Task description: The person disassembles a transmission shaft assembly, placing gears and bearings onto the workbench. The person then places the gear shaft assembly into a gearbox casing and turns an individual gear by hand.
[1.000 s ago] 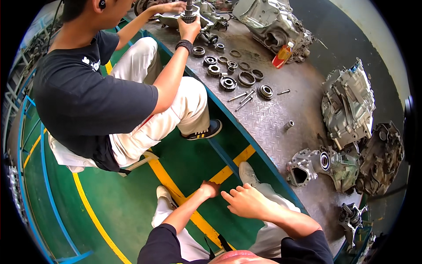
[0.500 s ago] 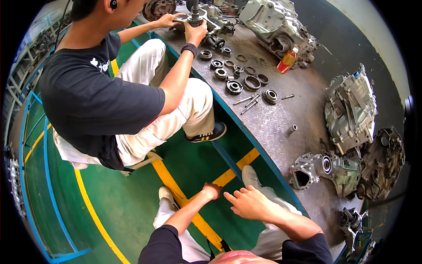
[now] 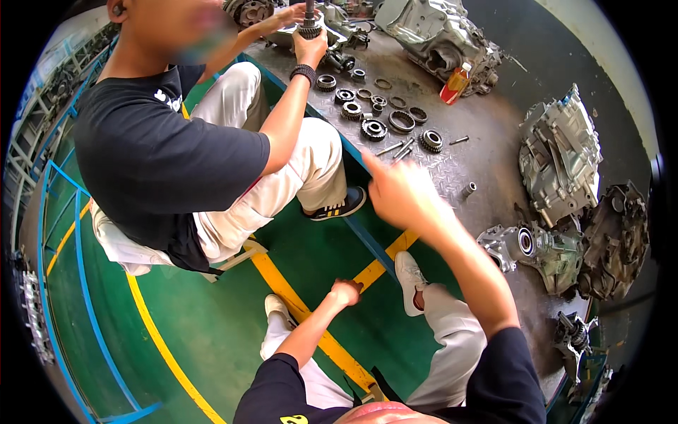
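My right hand (image 3: 406, 192) reaches up beside the bench edge, blurred by motion, its index finger stretched out and the other fingers curled. It holds nothing that I can see. Its fingertip lies in line with the bench edge, just below several loose metal pins (image 3: 402, 150). Lower down, my left hand (image 3: 346, 291) hangs over the green floor between my legs, its fingers curled in, with no object showing in it. Several gears and rings, among them a toothed gear (image 3: 374, 129) and a wide ring (image 3: 402, 121), lie spread on the metal bench (image 3: 487, 159).
A seated co-worker (image 3: 162, 148) at the left grips a geared shaft (image 3: 309, 28). Large gearbox housings (image 3: 561, 159) line the bench's far side, near a red-labelled bottle (image 3: 455, 83). A small metal sleeve (image 3: 469, 189) stands by my right forearm. Blue rails (image 3: 81, 261) edge the floor.
My right hand has risen from above my lap toward the bench, its index finger now extended. My left hand has barely moved. The co-worker's head has turned toward me.
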Tool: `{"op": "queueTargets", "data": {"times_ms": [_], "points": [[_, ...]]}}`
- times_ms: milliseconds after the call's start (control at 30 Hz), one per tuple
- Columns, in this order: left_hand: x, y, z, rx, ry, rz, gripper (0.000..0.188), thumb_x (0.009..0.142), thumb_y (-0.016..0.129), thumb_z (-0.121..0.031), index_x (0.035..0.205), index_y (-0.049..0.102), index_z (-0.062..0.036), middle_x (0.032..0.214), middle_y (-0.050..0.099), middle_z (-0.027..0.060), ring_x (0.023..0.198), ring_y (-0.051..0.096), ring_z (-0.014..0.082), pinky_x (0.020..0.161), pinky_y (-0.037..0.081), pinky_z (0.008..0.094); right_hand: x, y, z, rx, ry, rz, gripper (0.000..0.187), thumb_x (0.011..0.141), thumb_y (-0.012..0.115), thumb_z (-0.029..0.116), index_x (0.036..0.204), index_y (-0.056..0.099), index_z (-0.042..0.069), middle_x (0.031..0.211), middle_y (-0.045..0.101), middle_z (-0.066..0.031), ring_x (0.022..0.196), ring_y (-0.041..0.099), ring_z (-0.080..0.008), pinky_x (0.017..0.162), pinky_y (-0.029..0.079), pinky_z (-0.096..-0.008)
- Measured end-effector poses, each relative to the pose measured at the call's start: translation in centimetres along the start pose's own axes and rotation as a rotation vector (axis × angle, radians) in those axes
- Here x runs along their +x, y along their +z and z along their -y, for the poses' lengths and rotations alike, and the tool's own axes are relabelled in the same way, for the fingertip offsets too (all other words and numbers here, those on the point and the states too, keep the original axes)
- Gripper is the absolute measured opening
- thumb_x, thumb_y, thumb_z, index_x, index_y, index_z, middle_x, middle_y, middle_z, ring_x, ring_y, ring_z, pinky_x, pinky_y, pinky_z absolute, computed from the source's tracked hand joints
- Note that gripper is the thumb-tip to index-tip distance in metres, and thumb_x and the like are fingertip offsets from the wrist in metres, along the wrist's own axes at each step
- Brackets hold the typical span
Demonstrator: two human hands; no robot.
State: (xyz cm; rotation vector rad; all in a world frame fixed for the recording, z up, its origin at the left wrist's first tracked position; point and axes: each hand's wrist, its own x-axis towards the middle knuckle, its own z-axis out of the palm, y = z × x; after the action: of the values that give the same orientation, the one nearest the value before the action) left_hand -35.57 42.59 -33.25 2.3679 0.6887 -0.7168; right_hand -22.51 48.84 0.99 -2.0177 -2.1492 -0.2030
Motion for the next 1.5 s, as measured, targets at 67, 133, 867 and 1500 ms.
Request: {"op": "queueTargets", "data": {"times_ms": [67, 133, 867, 1500], "points": [[0.1, -0.4, -0.3, 0.012, 0.005, -0.015, 0.044, 0.093, 0.05, -0.033, 0.133, 0.058, -0.0149, 0.13, 0.064, 0.0094, 0.122, 0.059, 0.0286, 0.103, 0.043, 0.0493, 7.8, -1.0, -1.3, -0.034, 0.135, 0.162, 0.058, 0.086, 0.051, 0.017, 0.144, 0.049, 0.019, 0.096, 0.07, -0.0226, 0.091, 0.068, -0.0399, 0.078, 0.054, -0.0499], [0.6, 0.8, -0.1, 0.043, 0.012, -0.043, 0.044, 0.094, 0.05, -0.034, 0.134, 0.058, -0.0155, 0.13, 0.064, 0.0096, 0.122, 0.059, 0.0288, 0.101, 0.045, 0.0472, 13.9, 1.7, -3.5, -0.134, 0.097, 0.209, 0.063, 0.083, 0.049, 0.015, 0.145, 0.05, 0.024, 0.105, 0.071, -0.0187, 0.096, 0.069, -0.0366, 0.082, 0.054, -0.0451], [5.2, 4.1, 1.5, 0.09, 0.157, -0.09, 0.051, 0.091, 0.056, -0.047, 0.129, 0.062, -0.0134, 0.13, 0.063, 0.0136, 0.117, 0.062, 0.0317, 0.097, 0.051, 0.0432, -12.9, -5.0, -1.4, 0.245, 0.086, 0.227, 0.046, 0.086, 0.062, 0.024, 0.132, 0.061, 0.017, 0.097, 0.07, -0.0189, 0.084, 0.068, -0.0385, 0.075, 0.055, -0.0486], [3.4, 9.8, -2.8, 0.174, 0.212, 0.339, 0.051, 0.092, 0.062, -0.035, 0.133, 0.057, -0.0057, 0.131, 0.061, 0.0212, 0.118, 0.06, 0.0365, 0.096, 0.051, 0.0408, -17.7, 8.6, -3.4, 0.165, 0.056, 0.268, 0.027, 0.08, 0.061, 0.029, 0.088, 0.075, 0.008, 0.086, 0.073, -0.0131, 0.083, 0.07, -0.033, 0.068, 0.055, -0.0451]]}}
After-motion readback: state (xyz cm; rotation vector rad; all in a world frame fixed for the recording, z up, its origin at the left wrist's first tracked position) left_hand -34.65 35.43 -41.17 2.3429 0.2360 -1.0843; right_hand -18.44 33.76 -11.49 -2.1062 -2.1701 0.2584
